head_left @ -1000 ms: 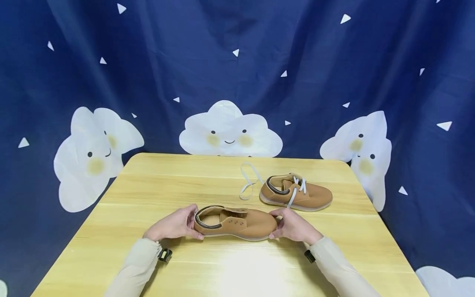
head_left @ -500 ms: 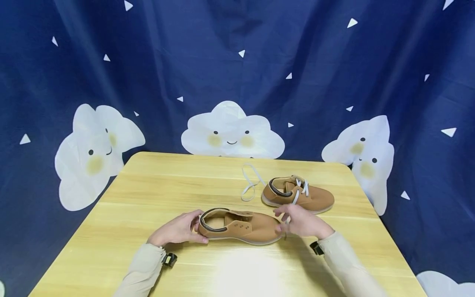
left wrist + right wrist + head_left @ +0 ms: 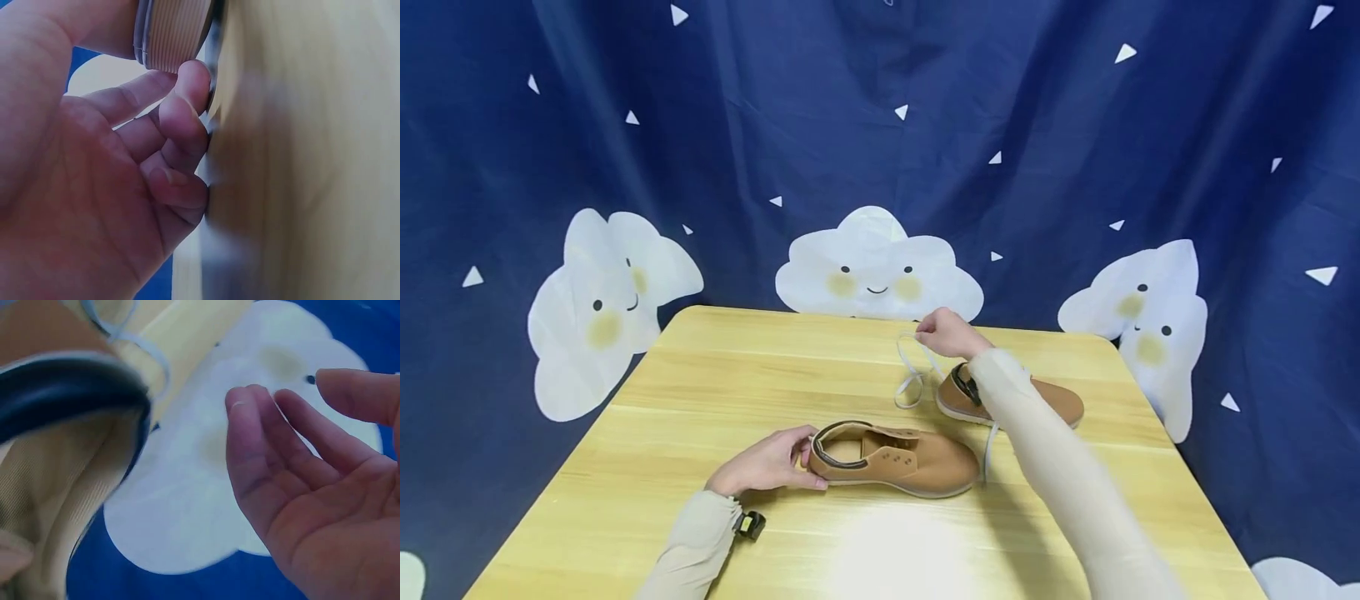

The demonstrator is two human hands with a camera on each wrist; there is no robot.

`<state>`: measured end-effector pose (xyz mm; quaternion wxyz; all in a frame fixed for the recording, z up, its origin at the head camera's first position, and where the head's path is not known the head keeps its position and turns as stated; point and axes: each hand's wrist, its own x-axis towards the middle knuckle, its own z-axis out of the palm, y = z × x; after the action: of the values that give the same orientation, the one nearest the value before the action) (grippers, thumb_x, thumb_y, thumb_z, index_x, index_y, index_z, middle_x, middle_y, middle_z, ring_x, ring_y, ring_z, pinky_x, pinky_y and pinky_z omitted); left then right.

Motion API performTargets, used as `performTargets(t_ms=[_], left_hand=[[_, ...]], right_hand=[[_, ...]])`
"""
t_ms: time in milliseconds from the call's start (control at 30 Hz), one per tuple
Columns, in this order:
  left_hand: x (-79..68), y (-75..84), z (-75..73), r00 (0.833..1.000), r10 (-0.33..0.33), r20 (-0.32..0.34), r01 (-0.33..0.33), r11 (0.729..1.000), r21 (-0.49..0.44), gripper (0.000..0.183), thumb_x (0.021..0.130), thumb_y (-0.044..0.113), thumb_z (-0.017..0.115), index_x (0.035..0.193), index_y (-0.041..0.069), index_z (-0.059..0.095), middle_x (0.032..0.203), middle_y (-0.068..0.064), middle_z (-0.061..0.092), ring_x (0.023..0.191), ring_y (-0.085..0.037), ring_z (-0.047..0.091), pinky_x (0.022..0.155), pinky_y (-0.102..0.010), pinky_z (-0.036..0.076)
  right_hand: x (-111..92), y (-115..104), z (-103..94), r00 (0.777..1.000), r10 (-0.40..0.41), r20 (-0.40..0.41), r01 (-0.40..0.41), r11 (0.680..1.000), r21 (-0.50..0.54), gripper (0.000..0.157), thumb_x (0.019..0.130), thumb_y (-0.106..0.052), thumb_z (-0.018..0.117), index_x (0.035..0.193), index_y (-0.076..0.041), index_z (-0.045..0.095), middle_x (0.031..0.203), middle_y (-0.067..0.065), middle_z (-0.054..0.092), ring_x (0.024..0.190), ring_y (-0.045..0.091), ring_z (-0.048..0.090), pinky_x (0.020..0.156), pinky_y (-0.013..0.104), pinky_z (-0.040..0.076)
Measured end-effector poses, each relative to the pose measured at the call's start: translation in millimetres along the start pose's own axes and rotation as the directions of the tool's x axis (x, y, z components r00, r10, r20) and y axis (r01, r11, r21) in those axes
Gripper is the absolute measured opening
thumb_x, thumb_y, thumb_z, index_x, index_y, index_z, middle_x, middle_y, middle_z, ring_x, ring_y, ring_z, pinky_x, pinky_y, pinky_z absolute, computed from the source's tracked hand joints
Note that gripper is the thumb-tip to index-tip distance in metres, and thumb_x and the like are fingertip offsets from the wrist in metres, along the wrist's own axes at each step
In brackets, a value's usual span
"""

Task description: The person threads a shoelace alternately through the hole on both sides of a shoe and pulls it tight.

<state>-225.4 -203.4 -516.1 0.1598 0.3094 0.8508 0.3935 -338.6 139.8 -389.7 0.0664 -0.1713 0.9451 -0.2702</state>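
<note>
In the head view, a tan shoe without a lace (image 3: pixel 943 467) sits on the table with its toe to the right. My left hand (image 3: pixel 767 462) holds its heel between thumb and fingers; in the left wrist view the fingers curl beneath the ridged heel edge (image 3: pixel 178 34). Behind it stands a second tan shoe (image 3: pixel 1062 404), partly hidden by my right sleeve. That shoe's pale lace (image 3: pixel 908 398) trails in a loop to its left. My right hand (image 3: pixel 951 333) hovers at the lace's far end, and the right wrist view shows thumb and fingers apart with nothing between them.
The wooden table (image 3: pixel 737 367) has its far edge against a dark blue curtain (image 3: pixel 850 125) printed with clouds. Another lace end (image 3: pixel 989 454) hangs down beside the near shoe's toe. My right forearm crosses above the second shoe.
My right hand has let go of the near shoe's toe and moved up and away over the second shoe to its lace. My left hand stays at the near shoe's heel.
</note>
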Motion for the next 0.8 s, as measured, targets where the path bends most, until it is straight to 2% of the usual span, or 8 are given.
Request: performTargets(t_ms=[133,200,267,367,433,533,633,800], left_hand=[[0.4,-3.0,2.9,1.0,-0.013,0.004,0.013,1.0,-0.006,0.055,0.079,0.042,0.089,0.118,0.014,0.062,0.085,-0.003,0.058,0.073,-0.005,0.048,0.067,-0.02,0.042],[1.5,-4.0,5.0,1.0,-0.016,0.005,0.016,1.0,-0.007,0.056,0.08,0.044,0.088,0.12,0.015,0.062,0.085,-0.002,0.058,0.073,-0.003,0.048,0.068,-0.02,0.043],[2.6,-4.5,6.6,1.0,-0.018,0.01,0.018,1.0,-0.02,0.056,0.08,0.043,0.088,0.122,0.015,0.062,0.086,-0.002,0.058,0.073,-0.003,0.048,0.067,-0.02,0.043],[4.1,-6.1,8.4,1.0,-0.018,0.015,0.019,0.999,-0.027,0.057,0.081,0.043,0.088,0.124,0.016,0.062,0.086,-0.001,0.058,0.073,-0.002,0.047,0.068,-0.019,0.042],[4.9,-7.1,8.7,1.0,-0.022,0.014,0.022,0.999,-0.034,0.057,0.081,0.043,0.088,0.124,0.016,0.062,0.086,-0.001,0.058,0.073,-0.002,0.047,0.067,-0.019,0.042],[4.7,-7.2,7.9,1.0,-0.023,0.003,0.023,0.999,-0.041,0.058,0.081,0.042,0.088,0.125,0.015,0.062,0.086,0.0,0.057,0.073,-0.002,0.046,0.066,-0.019,0.04],[3.3,-6.4,6.4,0.999,-0.032,0.0,0.032,0.998,-0.054,0.059,0.081,0.042,0.088,0.126,0.015,0.062,0.086,0.0,0.057,0.074,-0.004,0.047,0.068,-0.02,0.041],[-1.4,-9.3,1.8,0.998,-0.066,-0.002,0.065,0.996,-0.062,0.06,0.08,0.043,0.088,0.128,0.018,0.062,0.087,0.004,0.056,0.075,-0.003,0.047,0.069,-0.019,0.042]], right_hand=[[37,3,20.0,0.991,0.101,0.084,-0.098,0.994,-0.044,0.041,0.099,-0.005,0.05,0.059,-0.008,0.055,0.056,-0.002,0.047,0.054,0.01,0.037,0.062,0.027,0.041],[51,5,30.8,0.978,0.157,0.139,-0.15,0.987,-0.059,0.048,0.097,-0.002,0.046,0.053,-0.014,0.034,0.05,-0.005,0.024,0.049,0.01,0.019,0.055,0.025,0.027],[61,7,41.1,0.961,0.213,0.179,-0.201,0.976,-0.084,0.049,0.097,-0.001,0.045,0.054,-0.017,0.028,0.051,-0.006,0.019,0.05,0.01,0.013,0.053,0.025,0.022],[72,10,55.4,0.929,0.294,0.226,-0.265,0.953,-0.15,0.037,0.101,-0.006,0.045,0.064,-0.01,0.05,0.064,-0.001,0.046,0.059,0.01,0.033,0.059,0.026,0.033],[76,12,63.4,0.911,0.335,0.241,-0.29,0.935,-0.203,0.028,0.103,-0.012,0.043,0.097,-0.001,0.068,0.099,0.009,0.069,0.082,0.016,0.055,0.074,0.031,0.047],[80,14,74.1,0.899,0.369,0.234,-0.314,0.918,-0.243,0.044,0.104,-0.016,0.042,0.144,-0.002,0.057,0.155,0.017,0.052,0.129,0.029,0.055,0.103,0.044,0.05],[83,16,83.5,0.898,0.385,0.212,-0.313,0.9,-0.304,0.042,0.103,-0.018,0.042,0.137,-0.003,0.062,0.15,0.02,0.055,0.128,0.035,0.055,0.106,0.047,0.049],[81,7,86.3,0.92,0.349,0.175,-0.29,0.911,-0.294,0.029,0.101,-0.017,0.044,0.112,-0.002,0.067,0.126,0.017,0.066,0.094,0.027,0.058,0.086,0.039,0.05]])
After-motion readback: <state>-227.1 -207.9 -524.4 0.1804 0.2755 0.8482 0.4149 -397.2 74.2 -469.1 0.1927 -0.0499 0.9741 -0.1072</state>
